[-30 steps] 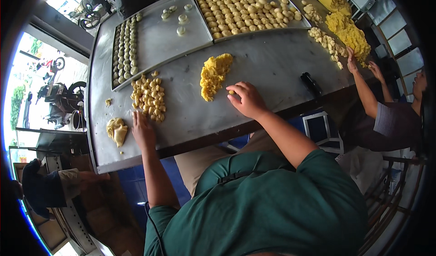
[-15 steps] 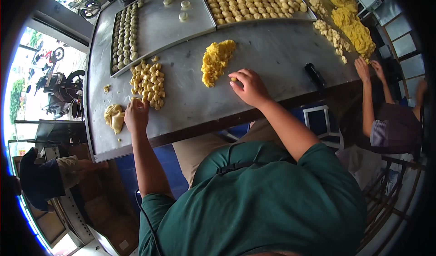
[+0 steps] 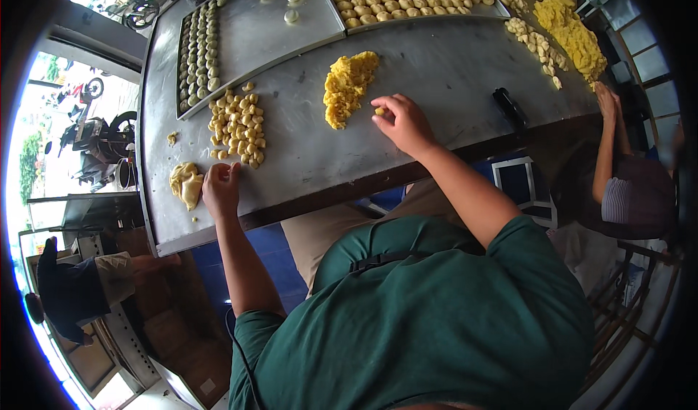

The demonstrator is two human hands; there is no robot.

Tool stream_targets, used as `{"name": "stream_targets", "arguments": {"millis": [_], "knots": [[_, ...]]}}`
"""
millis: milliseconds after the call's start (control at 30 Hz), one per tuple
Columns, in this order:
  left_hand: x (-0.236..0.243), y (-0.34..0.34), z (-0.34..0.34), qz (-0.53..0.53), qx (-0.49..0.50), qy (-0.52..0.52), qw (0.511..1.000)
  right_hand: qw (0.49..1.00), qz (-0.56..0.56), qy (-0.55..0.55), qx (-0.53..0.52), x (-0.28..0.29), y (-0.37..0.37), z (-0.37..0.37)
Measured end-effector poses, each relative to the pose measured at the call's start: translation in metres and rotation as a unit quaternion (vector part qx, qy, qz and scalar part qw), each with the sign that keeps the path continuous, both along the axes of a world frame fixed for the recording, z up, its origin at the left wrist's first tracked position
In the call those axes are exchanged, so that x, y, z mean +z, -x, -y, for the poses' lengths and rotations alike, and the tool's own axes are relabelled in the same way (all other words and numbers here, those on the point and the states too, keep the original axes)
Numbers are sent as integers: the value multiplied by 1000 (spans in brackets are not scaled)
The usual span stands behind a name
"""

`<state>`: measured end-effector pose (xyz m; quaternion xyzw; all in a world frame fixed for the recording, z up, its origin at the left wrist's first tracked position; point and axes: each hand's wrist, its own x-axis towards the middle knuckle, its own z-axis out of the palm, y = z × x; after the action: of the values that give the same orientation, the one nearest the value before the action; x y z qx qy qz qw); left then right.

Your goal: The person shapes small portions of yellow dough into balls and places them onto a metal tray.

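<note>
My left hand (image 3: 221,188) is just above the table near the front left, its fingers curled together. Whatever they may hold is hidden. Beside it on the left lies a smooth pale dough lump (image 3: 187,184); just beyond is a heap of small dough pieces (image 3: 238,130). My right hand (image 3: 404,125) pinches a small piece of yellow filling (image 3: 379,111) between thumb and fingers. To its left, a crumbly mound of yellow filling (image 3: 349,86) rests on the metal table (image 3: 443,68).
Beyond are a tray (image 3: 254,42) with rows of greenish balls and another tray (image 3: 407,18) full of pale yellow balls. A black object (image 3: 507,108) lies right of my hand. Farther right, a co-worker's hands (image 3: 608,103) are beside more dough pieces (image 3: 536,48) and a large yellow mass (image 3: 571,39).
My left hand has drawn back slightly from the heap of dough pieces toward the table's front edge. My right hand still pinches the filling piece. The co-worker's hands have come together.
</note>
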<state>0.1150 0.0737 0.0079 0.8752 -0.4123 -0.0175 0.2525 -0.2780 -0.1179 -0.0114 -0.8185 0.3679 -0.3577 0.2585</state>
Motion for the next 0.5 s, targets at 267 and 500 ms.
{"name": "stream_targets", "arguments": {"millis": [267, 500], "knots": [[-5, 53, 11, 44, -72, 240, 967, 985, -14, 105, -139, 0, -49, 109], [7, 136, 30, 34, -294, 67, 953, 952, -305, -1, -4, 21, -27, 74]]}}
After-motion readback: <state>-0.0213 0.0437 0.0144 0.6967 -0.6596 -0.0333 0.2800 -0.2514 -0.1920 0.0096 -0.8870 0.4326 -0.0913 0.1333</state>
